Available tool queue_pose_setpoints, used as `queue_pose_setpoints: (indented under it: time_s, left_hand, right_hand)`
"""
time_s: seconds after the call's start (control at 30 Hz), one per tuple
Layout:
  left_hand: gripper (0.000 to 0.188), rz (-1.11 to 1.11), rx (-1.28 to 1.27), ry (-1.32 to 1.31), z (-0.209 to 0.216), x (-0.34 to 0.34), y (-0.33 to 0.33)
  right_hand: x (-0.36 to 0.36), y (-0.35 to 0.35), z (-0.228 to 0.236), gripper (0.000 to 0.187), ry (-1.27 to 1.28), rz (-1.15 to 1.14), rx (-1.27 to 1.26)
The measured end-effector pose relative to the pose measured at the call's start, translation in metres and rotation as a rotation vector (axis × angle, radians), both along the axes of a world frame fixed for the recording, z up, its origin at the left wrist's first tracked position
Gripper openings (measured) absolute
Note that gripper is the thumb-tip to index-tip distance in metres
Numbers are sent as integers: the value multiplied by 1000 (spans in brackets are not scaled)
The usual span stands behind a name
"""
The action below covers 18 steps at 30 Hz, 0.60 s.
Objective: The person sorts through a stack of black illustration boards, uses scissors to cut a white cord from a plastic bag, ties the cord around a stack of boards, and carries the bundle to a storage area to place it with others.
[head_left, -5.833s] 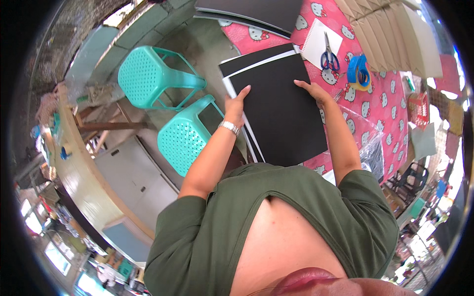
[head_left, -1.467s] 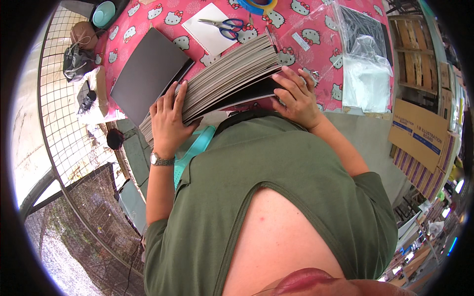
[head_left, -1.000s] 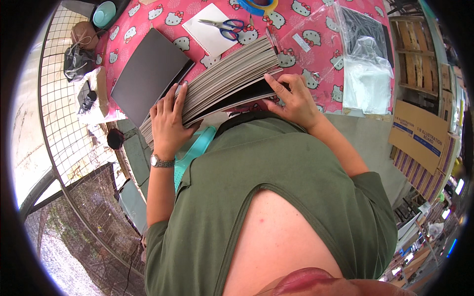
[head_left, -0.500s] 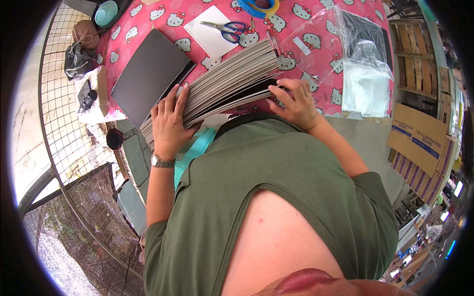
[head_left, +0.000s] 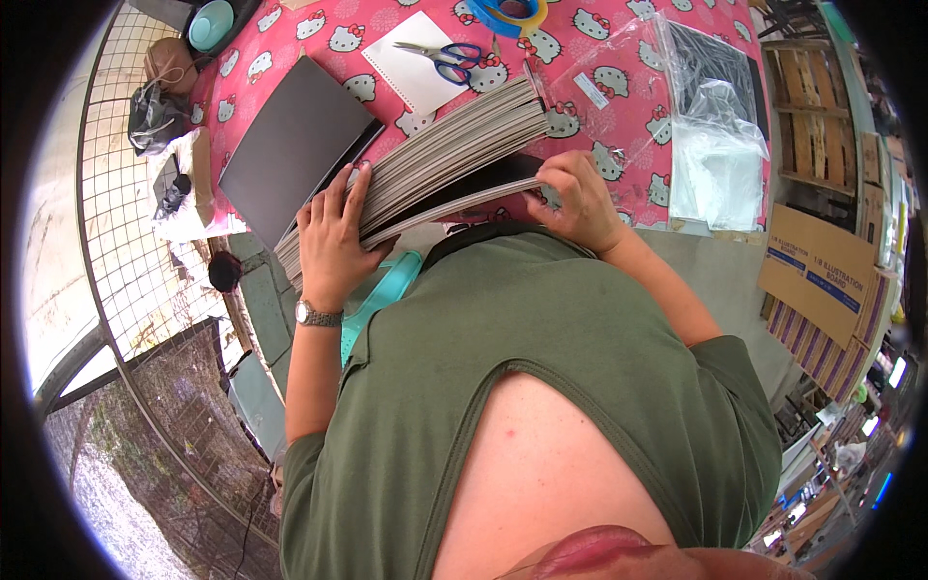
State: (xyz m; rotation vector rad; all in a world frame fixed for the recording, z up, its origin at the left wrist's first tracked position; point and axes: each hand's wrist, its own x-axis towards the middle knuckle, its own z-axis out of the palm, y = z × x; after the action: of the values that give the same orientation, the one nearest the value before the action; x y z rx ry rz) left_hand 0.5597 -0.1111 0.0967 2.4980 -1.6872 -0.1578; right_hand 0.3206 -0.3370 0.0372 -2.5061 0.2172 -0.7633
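Note:
A thick stack of grey-edged boards (head_left: 454,140) stands tilted at the table's near edge, its many edges facing up. My left hand (head_left: 332,232) grips the stack's left part, fingers over the edges and thumb on the near side. My right hand (head_left: 580,198) pinches the right end of a few boards (head_left: 464,203) nearest me. A dark gap separates these boards from the rest, and a black face shows inside it. Behind the stack on the left lies a large black board (head_left: 300,145). How many boards my right fingers hold cannot be made out.
Blue-handled scissors (head_left: 452,63) lie on a white paper pad (head_left: 414,85); tape rolls (head_left: 507,17) are beyond. Clear plastic packaging (head_left: 715,164) covers the pink tablecloth's (head_left: 614,82) right side. Cardboard boxes (head_left: 817,251) and a wooden pallet (head_left: 817,116) stand right, wire mesh (head_left: 121,193) left.
My right fingers have closed on the ends of the nearest boards. Those boards are now pressed together, and the gap behind them is wider. My left hand stays in place.

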Motion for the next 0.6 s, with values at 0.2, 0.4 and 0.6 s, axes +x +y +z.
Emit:
queue_pose_setpoints:
  time_s: [0.2,0.4,0.6]
  left_hand:
    - [100,11,7,-15,0,-1,2]
    - [101,11,-5,-7,1,-2,0]
    - [100,16,-1,-1,0,-2,0]
  right_hand:
    - [6,2,18,58,145,-10,-26]
    - [3,6,4,52,31,-58,-18]
    - [-1,9,-4,51,29,-115,-128]
